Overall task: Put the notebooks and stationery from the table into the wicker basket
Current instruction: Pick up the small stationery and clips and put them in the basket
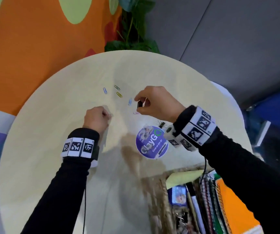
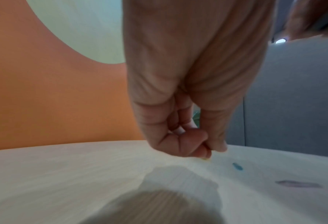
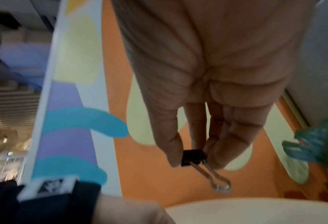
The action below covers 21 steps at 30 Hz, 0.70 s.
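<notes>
Over the middle of the round pale table, my right hand pinches a black binder clip between thumb and fingers. The right wrist view shows this binder clip with its wire handles hanging down. My left hand is curled, its fingertips pinched together at the table top on what looks like a small pale paper clip. Several coloured paper clips lie ahead of both hands: blue, green, yellow. The wicker basket stands at the lower right.
A second black binder clip lies under my right wrist, beside a round purple sticker. The basket holds an orange spiral notebook, other notebooks, pens and clips. A plant stands behind the table.
</notes>
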Each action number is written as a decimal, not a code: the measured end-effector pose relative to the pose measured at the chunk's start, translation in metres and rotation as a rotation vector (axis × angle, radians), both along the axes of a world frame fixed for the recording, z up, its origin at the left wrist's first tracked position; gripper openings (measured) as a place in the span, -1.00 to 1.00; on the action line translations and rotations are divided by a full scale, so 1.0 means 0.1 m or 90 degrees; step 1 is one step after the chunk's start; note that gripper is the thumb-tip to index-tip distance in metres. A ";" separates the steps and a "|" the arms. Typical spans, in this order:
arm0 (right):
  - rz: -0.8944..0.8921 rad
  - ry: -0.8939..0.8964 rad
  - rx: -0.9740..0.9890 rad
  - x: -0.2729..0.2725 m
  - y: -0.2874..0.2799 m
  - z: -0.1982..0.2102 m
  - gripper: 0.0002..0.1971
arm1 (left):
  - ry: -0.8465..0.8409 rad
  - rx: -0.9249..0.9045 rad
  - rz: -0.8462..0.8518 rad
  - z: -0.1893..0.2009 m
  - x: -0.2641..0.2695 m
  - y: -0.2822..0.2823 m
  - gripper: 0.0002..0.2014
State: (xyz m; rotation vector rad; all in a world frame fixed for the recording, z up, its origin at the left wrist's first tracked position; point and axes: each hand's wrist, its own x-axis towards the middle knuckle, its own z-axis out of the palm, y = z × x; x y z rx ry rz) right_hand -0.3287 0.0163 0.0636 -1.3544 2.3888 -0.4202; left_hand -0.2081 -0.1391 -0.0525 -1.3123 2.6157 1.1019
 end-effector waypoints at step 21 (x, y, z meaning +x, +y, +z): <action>0.115 -0.039 0.343 1.43 2.31 -0.89 -0.76 | 0.147 0.059 -0.438 0.98 1.29 2.55 -0.82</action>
